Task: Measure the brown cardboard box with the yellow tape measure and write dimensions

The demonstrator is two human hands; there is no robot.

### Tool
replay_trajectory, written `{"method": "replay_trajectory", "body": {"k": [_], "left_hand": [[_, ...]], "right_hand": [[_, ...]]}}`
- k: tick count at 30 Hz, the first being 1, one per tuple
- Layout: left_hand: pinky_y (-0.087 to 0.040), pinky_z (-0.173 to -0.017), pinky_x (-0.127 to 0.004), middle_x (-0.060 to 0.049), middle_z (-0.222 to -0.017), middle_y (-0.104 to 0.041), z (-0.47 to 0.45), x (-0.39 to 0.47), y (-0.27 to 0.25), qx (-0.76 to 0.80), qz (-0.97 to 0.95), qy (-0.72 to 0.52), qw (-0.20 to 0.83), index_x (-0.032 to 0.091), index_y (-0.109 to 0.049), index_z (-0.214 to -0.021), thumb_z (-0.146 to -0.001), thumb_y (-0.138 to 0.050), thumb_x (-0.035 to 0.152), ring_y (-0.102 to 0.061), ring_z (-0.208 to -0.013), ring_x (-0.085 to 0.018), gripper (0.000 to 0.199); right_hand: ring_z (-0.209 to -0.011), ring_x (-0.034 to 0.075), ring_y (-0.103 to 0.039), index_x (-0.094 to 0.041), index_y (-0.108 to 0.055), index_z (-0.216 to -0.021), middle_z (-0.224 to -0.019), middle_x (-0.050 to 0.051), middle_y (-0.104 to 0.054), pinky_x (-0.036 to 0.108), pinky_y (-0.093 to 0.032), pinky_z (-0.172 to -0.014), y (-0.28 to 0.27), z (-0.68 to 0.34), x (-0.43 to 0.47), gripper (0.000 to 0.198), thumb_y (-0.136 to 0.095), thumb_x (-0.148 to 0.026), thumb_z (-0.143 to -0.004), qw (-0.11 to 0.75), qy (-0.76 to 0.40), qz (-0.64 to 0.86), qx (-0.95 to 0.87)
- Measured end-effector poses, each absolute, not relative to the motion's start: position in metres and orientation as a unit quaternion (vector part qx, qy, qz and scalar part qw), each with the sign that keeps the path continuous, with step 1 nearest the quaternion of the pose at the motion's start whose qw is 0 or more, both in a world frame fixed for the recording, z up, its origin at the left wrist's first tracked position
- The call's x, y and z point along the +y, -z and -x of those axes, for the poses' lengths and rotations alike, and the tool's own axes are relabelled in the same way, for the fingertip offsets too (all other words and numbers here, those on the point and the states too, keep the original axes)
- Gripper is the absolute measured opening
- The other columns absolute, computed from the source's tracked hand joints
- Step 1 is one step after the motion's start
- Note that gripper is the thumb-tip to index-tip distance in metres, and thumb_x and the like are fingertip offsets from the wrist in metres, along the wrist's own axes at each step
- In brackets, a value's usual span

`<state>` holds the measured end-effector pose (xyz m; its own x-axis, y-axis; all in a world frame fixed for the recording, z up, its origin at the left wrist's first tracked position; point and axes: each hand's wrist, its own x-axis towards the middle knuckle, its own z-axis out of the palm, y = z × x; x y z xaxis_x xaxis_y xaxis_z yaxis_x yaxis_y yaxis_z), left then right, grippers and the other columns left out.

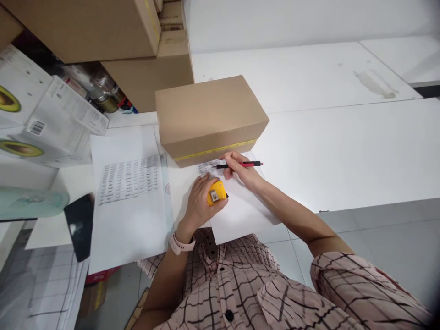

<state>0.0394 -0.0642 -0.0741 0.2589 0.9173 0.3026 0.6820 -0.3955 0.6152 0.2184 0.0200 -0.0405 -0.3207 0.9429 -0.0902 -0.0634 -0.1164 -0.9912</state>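
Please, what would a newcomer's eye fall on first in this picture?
Probably the bright yellow tape measure in the left hand, near the middle of the picture. Just beyond it, a large brown cardboard box stands on the white table. The right hand holds a red and black pen over a paper sheet.

White wall (302, 20) up top, and here's the long white table (343, 151) stretching off right, a worn patch (376, 85) marking its far section, grey tiled floor (388, 233) below, soft light all over.
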Motion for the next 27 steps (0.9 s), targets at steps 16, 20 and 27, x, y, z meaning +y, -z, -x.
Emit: {"method": "replay_trajectory", "body": {"k": [16, 20, 27], "left_hand": [[-0.032, -0.122, -0.056, -0.013, -0.136, -0.065, -0.038, -0.065, 0.075, 0.517, -0.776, -0.304, 0.198, 0.020, -0.052, -0.133, -0.084, -0.072, 0.035, -0.049, -0.142, -0.033, 0.055], [-0.031, -0.122, -0.058, -0.013, -0.137, -0.064, -0.038, -0.065, 0.076, 0.516, -0.775, -0.302, 0.207, 0.021, -0.052, -0.134, -0.085, -0.072, 0.034, -0.048, -0.143, -0.033, 0.055], [-0.031, -0.122, -0.057, -0.014, -0.139, -0.063, -0.037, -0.066, 0.077, 0.515, -0.775, -0.302, 0.207, 0.020, -0.051, -0.135, -0.085, -0.072, 0.036, -0.047, -0.143, -0.033, 0.056]], "right_hand": [[-0.059, 0.011, -0.045, -0.022, -0.049, -0.070, -0.064, -0.004, -0.054, 0.028, -0.039, -0.059, 0.081, -0.213, 0.025, 0.033, -0.069, -0.046, -0.082, 0.437, -0.446, 0.520, -0.583], [-0.058, 0.011, -0.040, -0.023, -0.046, -0.066, -0.061, -0.004, -0.048, 0.028, -0.035, -0.056, 0.081, -0.214, 0.026, 0.031, -0.067, -0.041, -0.081, 0.432, -0.418, 0.538, -0.591], [-0.057, 0.012, -0.041, -0.023, -0.046, -0.067, -0.061, -0.004, -0.050, 0.028, -0.034, -0.057, 0.083, -0.214, 0.026, 0.030, -0.064, -0.041, -0.083, 0.417, -0.413, 0.545, -0.600]]}}
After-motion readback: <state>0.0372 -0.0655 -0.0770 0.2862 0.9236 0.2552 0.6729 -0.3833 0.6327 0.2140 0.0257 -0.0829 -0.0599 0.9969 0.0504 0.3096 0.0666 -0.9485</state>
